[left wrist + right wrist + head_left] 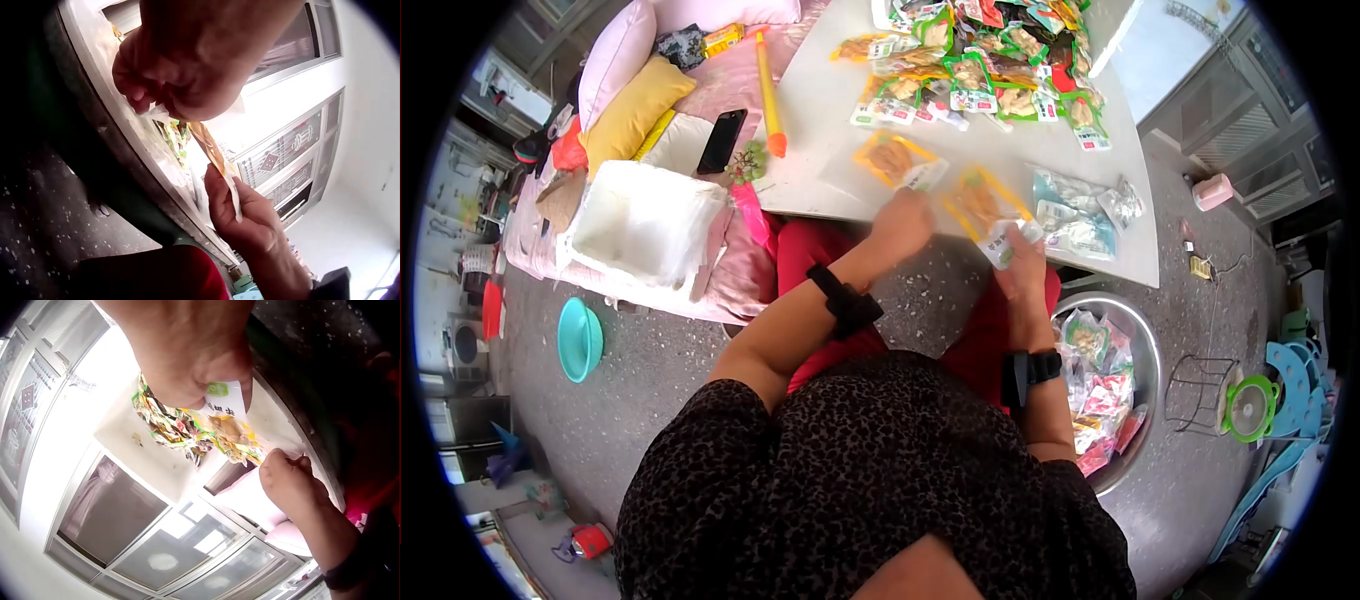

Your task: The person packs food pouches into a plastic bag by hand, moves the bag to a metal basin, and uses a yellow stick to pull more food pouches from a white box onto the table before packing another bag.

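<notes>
I sit at a white table point(830, 120). My left hand point(903, 224) rests at its near edge, its curled fingers pinching the near end of a yellow snack packet point(893, 158) that lies flat. In the left wrist view the left hand point(178, 65) is bunched over the table rim. My right hand point(1022, 262) grips a second yellow snack packet point(983, 203) by its white label end. The right wrist view shows the right hand point(187, 356) with thumb and fingers on that packet point(228, 425), and the left hand point(290, 481) close beside it.
A heap of snack packets point(990, 60) covers the far side of the table, and blue-clear packets point(1080, 220) lie to the right. A metal basin point(1145, 345) of packets stands on the floor at my right. At my left are a phone point(722, 140), white bags point(640, 220) and a teal bowl point(580, 338).
</notes>
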The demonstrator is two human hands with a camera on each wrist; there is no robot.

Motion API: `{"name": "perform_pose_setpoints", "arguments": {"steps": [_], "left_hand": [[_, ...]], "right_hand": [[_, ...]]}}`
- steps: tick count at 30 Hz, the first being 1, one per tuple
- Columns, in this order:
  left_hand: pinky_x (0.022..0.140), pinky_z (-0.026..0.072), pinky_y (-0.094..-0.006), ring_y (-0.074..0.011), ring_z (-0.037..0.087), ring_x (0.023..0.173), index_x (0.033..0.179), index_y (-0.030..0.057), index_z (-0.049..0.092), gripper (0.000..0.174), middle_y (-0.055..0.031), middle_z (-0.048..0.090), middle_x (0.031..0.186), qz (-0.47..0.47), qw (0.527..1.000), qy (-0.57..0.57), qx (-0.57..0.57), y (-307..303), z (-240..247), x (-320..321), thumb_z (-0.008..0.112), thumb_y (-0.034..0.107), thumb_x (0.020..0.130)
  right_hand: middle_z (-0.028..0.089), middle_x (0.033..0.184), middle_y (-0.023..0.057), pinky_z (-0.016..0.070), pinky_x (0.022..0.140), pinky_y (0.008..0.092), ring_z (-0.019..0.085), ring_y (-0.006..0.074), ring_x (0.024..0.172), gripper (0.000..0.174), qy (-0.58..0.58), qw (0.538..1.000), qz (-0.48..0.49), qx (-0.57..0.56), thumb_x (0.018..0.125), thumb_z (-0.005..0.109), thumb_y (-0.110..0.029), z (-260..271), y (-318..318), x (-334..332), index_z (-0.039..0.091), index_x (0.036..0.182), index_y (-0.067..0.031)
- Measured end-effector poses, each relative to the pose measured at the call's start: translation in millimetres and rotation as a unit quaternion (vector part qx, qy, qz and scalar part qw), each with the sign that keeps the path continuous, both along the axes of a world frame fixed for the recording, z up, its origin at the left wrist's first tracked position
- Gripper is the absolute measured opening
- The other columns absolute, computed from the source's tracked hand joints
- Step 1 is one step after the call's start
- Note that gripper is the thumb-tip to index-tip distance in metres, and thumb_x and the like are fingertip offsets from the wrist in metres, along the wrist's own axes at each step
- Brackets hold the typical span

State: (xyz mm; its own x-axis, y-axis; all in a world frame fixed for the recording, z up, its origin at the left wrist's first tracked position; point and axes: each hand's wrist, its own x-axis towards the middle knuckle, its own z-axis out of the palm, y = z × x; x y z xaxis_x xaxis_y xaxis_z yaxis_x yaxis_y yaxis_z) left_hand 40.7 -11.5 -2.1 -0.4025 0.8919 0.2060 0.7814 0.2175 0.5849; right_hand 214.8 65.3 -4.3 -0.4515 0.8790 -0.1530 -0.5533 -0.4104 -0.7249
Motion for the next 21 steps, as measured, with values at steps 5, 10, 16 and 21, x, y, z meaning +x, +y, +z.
{"name": "perform_pose_setpoints", "arguments": {"steps": [5, 10, 16, 21], "left_hand": [[0.068, 0.0379, -0.0417, -0.0359, 0.047, 0.074, 0.073, 0.0000, 0.050, 0.015, -0.0194, 0.051, 0.077, 0.003, 0.996, -0.057, 0.064, 0, 4, -3, 0.043, 0.013, 0.072], [0.067, 0.0379, -0.0391, -0.0348, 0.048, 0.074, 0.072, -0.0004, 0.051, 0.014, -0.0190, 0.052, 0.074, 0.025, 0.985, -0.161, 0.056, 3, 12, -8, 0.044, 0.012, 0.071], [0.066, 0.0391, -0.0381, -0.0323, 0.048, 0.079, 0.074, 0.0001, 0.052, 0.014, -0.0180, 0.052, 0.076, 0.001, 0.993, -0.067, 0.093, 6, 3, -3, 0.045, 0.013, 0.072], [0.068, 0.0398, -0.0402, -0.0319, 0.048, 0.082, 0.080, 0.0024, 0.051, 0.015, -0.0166, 0.051, 0.081, -0.048, 0.998, -0.006, 0.048, -8, 43, 14, 0.044, 0.014, 0.074]], "right_hand": [[0.055, 0.090, 0.0070, 0.0468, 0.069, 0.0300, 0.056, 0.0175, 0.079, 0.021, -0.007, 1.000, 0.007, -0.009, 0.081, 0.044, -0.002, -1, 3, -5, 0.047, 0.101, -0.0031], [0.055, 0.091, 0.0075, 0.0467, 0.070, 0.0304, 0.055, 0.0176, 0.080, 0.021, -0.011, 1.000, 0.004, -0.003, 0.081, 0.044, -0.002, 5, 8, -2, 0.047, 0.102, -0.0022], [0.055, 0.091, 0.0077, 0.0467, 0.070, 0.0307, 0.056, 0.0180, 0.080, 0.022, -0.038, 0.997, 0.062, 0.005, 0.080, 0.043, -0.001, 14, 7, -13, 0.047, 0.102, -0.0012], [0.055, 0.090, 0.0085, 0.0468, 0.069, 0.0307, 0.056, 0.0187, 0.080, 0.021, -0.126, 0.986, 0.105, 0.013, 0.080, 0.044, -0.001, 24, 12, -30, 0.047, 0.101, -0.0008]]}}
